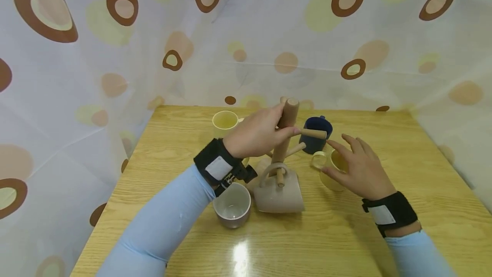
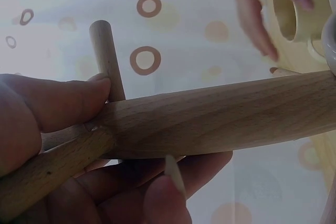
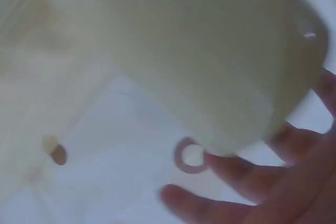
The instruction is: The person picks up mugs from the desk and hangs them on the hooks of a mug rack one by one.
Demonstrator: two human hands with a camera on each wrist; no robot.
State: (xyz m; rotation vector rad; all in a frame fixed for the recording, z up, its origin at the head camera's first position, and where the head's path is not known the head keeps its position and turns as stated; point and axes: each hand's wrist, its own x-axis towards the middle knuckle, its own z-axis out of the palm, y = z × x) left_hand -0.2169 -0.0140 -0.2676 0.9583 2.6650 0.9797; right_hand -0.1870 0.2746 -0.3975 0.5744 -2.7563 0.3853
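My left hand (image 1: 259,134) grips the thick post of a wooden mug tree (image 1: 279,157) near its top, fingers and thumb around it among the upper pegs. The left wrist view shows the post (image 2: 226,111) slanting across. A pale grey mug (image 1: 280,199) hangs tilted on a low front peg, its handle looped over it. My right hand (image 1: 363,170) is at a yellow mug (image 1: 331,181) right of the tree, fingers spread and thumb near its side. In the right wrist view the mug (image 3: 210,66) is blurred and large, with fingertips close to its end; contact is unclear.
A grey mug (image 1: 232,219) stands upright at the tree's front left, below my left wrist. Another yellow mug (image 1: 224,131) stands behind my left forearm, and a dark blue mug (image 1: 313,145) behind the tree's right side. A patterned sheet (image 1: 246,37) hangs behind the wooden table (image 1: 184,243).
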